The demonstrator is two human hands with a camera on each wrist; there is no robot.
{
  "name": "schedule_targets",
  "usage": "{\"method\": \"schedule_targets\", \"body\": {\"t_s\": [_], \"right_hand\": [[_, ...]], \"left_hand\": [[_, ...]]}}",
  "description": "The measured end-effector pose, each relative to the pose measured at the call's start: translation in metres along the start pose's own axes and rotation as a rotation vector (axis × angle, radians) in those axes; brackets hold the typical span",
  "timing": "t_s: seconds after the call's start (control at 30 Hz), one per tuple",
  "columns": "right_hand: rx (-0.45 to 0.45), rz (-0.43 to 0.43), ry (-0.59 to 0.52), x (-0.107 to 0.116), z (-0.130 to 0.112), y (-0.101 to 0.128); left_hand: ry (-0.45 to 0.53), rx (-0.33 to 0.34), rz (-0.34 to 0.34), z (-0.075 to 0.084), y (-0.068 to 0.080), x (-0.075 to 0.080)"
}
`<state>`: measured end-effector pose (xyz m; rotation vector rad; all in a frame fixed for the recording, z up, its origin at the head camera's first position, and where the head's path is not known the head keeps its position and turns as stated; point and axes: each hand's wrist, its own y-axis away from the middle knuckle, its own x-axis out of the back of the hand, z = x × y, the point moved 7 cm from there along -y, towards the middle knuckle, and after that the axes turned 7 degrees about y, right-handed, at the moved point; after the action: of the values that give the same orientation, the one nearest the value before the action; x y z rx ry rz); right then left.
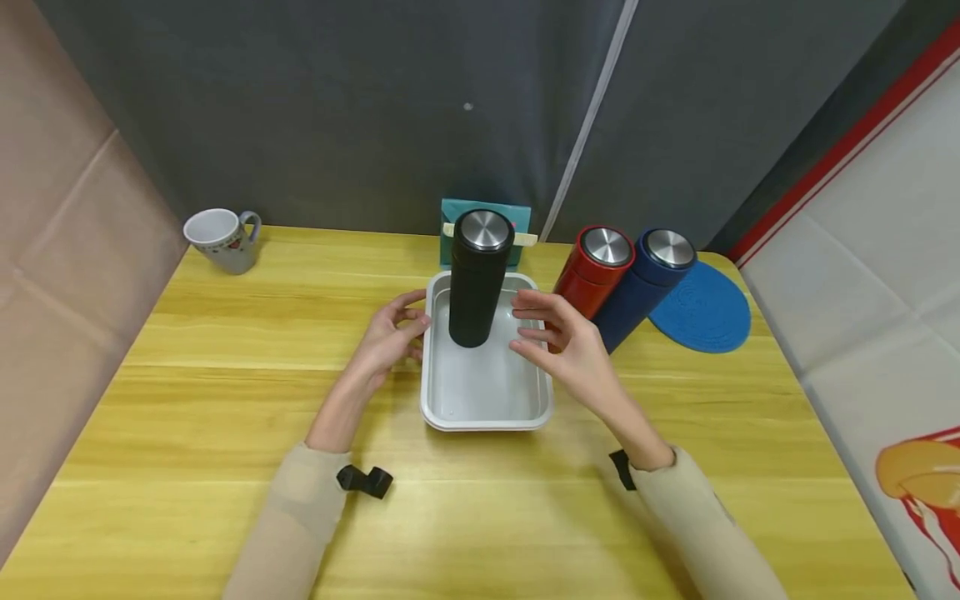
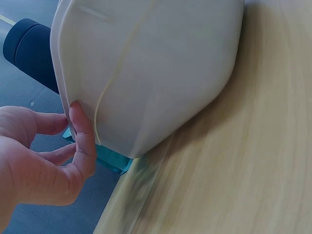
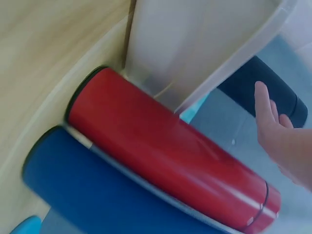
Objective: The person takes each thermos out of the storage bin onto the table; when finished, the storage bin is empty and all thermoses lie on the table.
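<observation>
The black bottle (image 1: pixel 480 283) stands upright in the far half of the tray (image 1: pixel 487 392), left of the red bottle (image 1: pixel 588 279); from my remote post I see the left hand (image 1: pixel 390 333) pinching the tray's left rim and the right hand (image 1: pixel 566 337) spread near the black bottle, no contact evident. I judge the step as settling that bottle; next, the right hand probably needs the right rim, keeping everything level.
</observation>
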<state>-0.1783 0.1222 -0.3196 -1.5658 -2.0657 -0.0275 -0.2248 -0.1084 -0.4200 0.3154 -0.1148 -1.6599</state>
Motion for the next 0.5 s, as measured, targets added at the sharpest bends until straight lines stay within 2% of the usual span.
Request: {"method": "schedule_targets", "body": {"t_s": [0.23,0.4,0.5], "right_hand": [[-0.018,0.03,0.041,-0.01,0.011,-0.021],[-0.052,0.019,0.08,-0.016,0.019,-0.035],[-0.082,0.002,0.067,-0.021,0.021,-0.045]], "left_hand": [[0.003,0.005,-0.005,-0.002,0.0,-0.003],[0.003,0.007,0.002,-0.002,0.0,-0.001],[-0.004,0.003,0.007,-0.001,0.0,0.0]]}}
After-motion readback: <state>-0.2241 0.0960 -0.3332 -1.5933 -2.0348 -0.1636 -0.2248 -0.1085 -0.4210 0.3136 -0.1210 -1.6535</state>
